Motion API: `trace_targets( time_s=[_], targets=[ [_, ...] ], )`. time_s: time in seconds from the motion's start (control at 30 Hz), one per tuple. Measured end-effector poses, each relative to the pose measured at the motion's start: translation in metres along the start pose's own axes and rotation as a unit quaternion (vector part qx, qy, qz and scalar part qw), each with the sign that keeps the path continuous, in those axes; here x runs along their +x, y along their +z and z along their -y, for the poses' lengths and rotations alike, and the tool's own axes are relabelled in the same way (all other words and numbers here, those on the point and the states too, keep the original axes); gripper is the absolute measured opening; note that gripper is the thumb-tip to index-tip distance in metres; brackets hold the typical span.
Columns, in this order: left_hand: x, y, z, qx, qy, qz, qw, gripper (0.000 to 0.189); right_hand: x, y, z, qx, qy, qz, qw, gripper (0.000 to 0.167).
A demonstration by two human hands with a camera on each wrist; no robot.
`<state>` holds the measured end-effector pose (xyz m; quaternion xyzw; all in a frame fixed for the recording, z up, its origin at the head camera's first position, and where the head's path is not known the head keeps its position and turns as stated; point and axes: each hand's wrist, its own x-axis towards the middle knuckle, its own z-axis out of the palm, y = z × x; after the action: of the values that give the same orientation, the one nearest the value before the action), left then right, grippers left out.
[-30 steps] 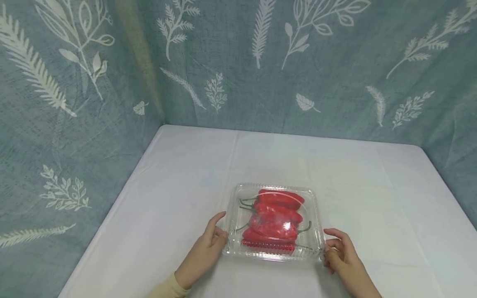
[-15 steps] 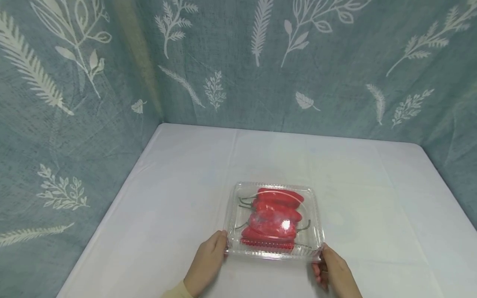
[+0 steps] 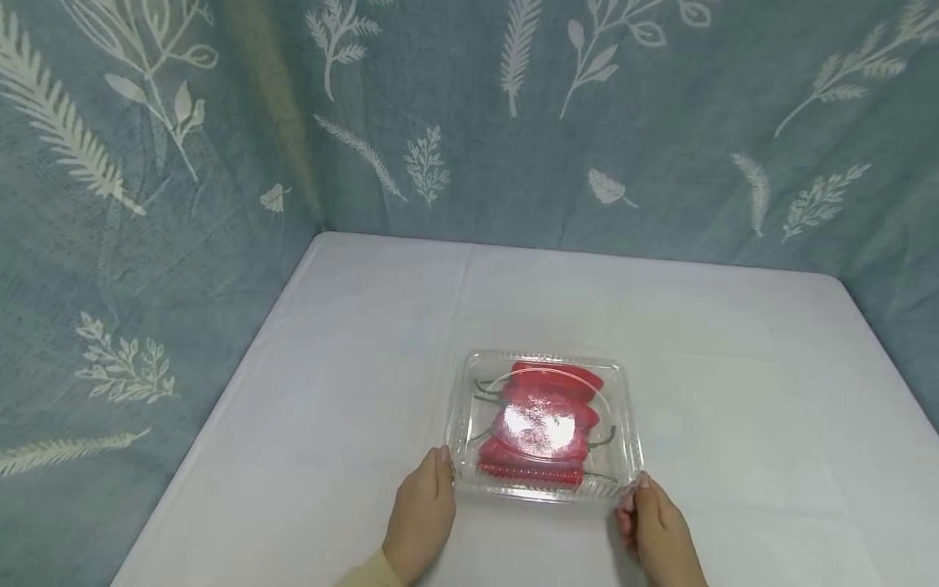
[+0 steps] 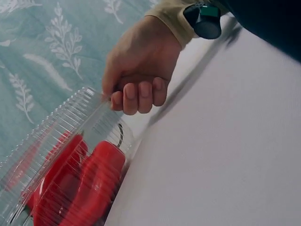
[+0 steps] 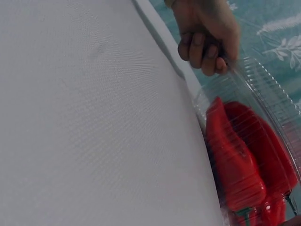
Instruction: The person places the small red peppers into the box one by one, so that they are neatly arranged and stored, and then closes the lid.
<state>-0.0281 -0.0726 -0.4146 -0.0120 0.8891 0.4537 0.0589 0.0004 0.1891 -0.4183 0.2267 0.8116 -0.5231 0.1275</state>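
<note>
A clear plastic clamshell container (image 3: 460,416) with its lid down lies on the white table, several red peppers (image 3: 539,465) with green stems inside it. At the container's near left corner, my left hand (image 3: 421,509) pinches the rim between thumb and curled fingers; the left wrist view shows the left hand (image 4: 141,70) at that corner. My right hand (image 3: 663,534) pinches the near right corner, and in the right wrist view the right hand (image 5: 207,35) has its fingers curled under the rim. Glare on the lid hides part of the peppers.
The white tablecloth (image 3: 352,342) spreads around the container on all sides. A blue-green curtain (image 3: 477,163) with white leaf prints hangs behind the table and along its left side.
Both hands have gone from loose contact at the container's sides to pinching its near corners. Glare on the lid has grown, and the head view has shifted slightly.
</note>
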Motion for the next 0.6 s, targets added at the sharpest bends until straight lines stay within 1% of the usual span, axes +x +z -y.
trace_targets(
  time_s=[0.1, 0.17, 0.27, 0.4, 0.5, 0.53, 0.6],
  targets=[
    [0.000, -0.001, -0.001, 0.019, 0.012, -0.006, 0.9997, 0.040, -0.002, 0.000, 0.002, -0.008, -0.002, 0.000, 1.0000, 0.052],
    [0.001, -0.002, 0.000, 0.024, 0.016, -0.006, 0.9996, 0.039, -0.002, 0.000, 0.002, -0.006, 0.000, 0.000, 1.0000, 0.051],
    [0.003, -0.005, 0.003, 0.017, 0.011, 0.000, 0.9998, 0.039, -0.002, -0.001, 0.001, -0.003, 0.004, -0.002, 1.0000, 0.053],
    [0.005, -0.013, 0.006, -0.014, -0.007, 0.023, 0.9996, 0.040, -0.002, -0.004, -0.002, -0.007, 0.006, -0.006, 0.9999, 0.056],
    [0.008, -0.023, 0.006, -0.010, -0.019, 0.024, 0.9995, 0.041, -0.002, -0.011, -0.003, -0.035, 0.004, -0.007, 0.9993, 0.057],
    [0.011, -0.026, 0.005, -0.005, -0.023, 0.019, 0.9995, 0.042, -0.002, -0.014, -0.002, -0.054, -0.002, -0.011, 0.9985, 0.057],
    [0.017, -0.035, 0.004, 0.012, -0.029, 0.002, 0.9995, 0.043, 0.001, -0.024, 0.002, -0.104, -0.028, -0.025, 0.9939, 0.055]
  ],
)
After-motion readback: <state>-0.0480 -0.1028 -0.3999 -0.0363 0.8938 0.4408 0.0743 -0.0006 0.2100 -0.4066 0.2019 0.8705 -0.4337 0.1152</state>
